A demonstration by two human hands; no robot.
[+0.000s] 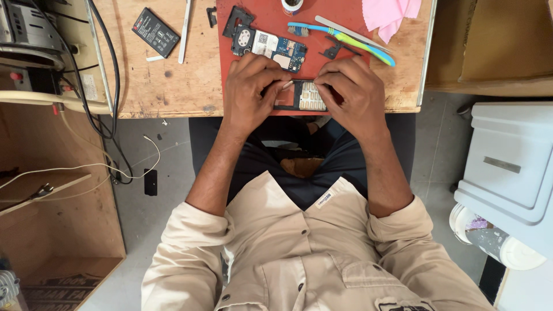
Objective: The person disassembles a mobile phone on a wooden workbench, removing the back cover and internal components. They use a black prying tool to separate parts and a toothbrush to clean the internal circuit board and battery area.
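Note:
Both my hands rest on a red work mat (pixel 259 14) at the near edge of a wooden table (pixel 167 80). My left hand (pixel 250 92) and my right hand (pixel 351 95) together grip a black phone front frame with a pale keypad (pixel 311 97), fingertips meeting over its left part. Just beyond my hands lies a blue phone circuit board (pixel 271 49) with a round speaker. A blue and green toothbrush (pixel 345 39) lies slanted behind my right hand, with small black plastic parts (pixel 333 52) beside it.
A black phone battery (pixel 154 31) and a white tool (pixel 184 31) lie on the bare wood to the left. A pink cloth (pixel 389 14) sits at the mat's far right. Black cables (pixel 109 86) hang off the left edge. A grey box (pixel 507 167) stands on the right.

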